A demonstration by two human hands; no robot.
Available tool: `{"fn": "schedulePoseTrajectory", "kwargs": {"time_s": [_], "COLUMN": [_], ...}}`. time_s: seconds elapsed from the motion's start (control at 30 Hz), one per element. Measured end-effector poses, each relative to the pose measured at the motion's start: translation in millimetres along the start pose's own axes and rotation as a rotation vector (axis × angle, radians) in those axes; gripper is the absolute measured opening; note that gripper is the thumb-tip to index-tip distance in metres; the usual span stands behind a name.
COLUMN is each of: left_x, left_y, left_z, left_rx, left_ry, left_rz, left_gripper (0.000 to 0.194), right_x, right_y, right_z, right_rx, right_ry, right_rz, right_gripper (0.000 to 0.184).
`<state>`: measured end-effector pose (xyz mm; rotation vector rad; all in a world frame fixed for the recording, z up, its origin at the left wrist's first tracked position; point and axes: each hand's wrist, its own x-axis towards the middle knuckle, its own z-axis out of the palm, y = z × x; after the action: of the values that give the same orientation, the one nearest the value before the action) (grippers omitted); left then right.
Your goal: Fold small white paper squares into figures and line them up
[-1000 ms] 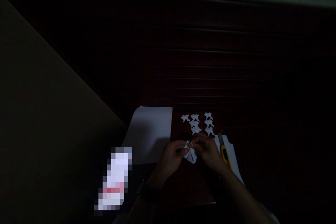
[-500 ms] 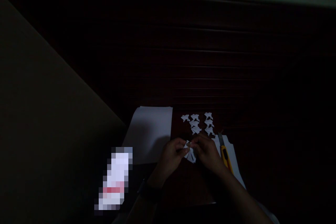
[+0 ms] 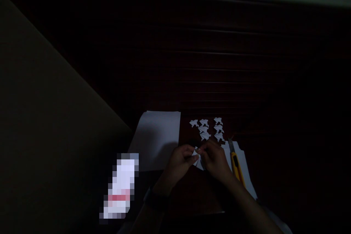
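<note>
Between my hands is a small folded piece of white paper (image 3: 198,163), pleated and partly covered by fingers. My left hand (image 3: 179,161) pinches its left side between thumb and fingers. On the other side, my right hand (image 3: 215,157) has thumb and fingertips closed on the paper near its upper right. Just beyond them lie several small white origami figures (image 3: 204,136), arranged in loose columns on the dark table. A dark band (image 3: 156,198) circles my left wrist.
White paper sheets (image 3: 156,135) lie on the left. To the right, a yellow utility knife (image 3: 237,164) with its blade showing rests on more white paper (image 3: 248,175). A bright pixelated object (image 3: 120,182) is at lower left. Dark horizontal slats (image 3: 214,53) stretch behind the table.
My right thumb has shifted down over the folded paper, covering more of its lower right. Both hands stay in about the same place.
</note>
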<state>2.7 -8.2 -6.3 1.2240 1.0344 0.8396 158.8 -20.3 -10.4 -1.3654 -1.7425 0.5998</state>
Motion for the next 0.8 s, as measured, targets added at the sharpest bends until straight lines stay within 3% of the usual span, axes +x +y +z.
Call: {"fn": "schedulePoseTrajectory", "kwargs": {"time_s": [0.27, 0.8], "left_x": [-1.1, 1.8], "left_y": [2.4, -9.9], "left_z": [-0.3, -3.0], "left_rx": [0.056, -0.021], "left_ry": [-0.027, -0.018], "left_rz": [-0.041, -0.067], "left_gripper": [0.012, 0.025], "right_x": [-1.0, -1.2], "right_y": [-0.7, 6.1], "right_z": [-1.0, 3.8], "right_rx": [0.028, 0.341], "right_ry": [-0.029, -0.055], "right_rz": [0.027, 0.265], "right_gripper": [0.012, 0.009]}}
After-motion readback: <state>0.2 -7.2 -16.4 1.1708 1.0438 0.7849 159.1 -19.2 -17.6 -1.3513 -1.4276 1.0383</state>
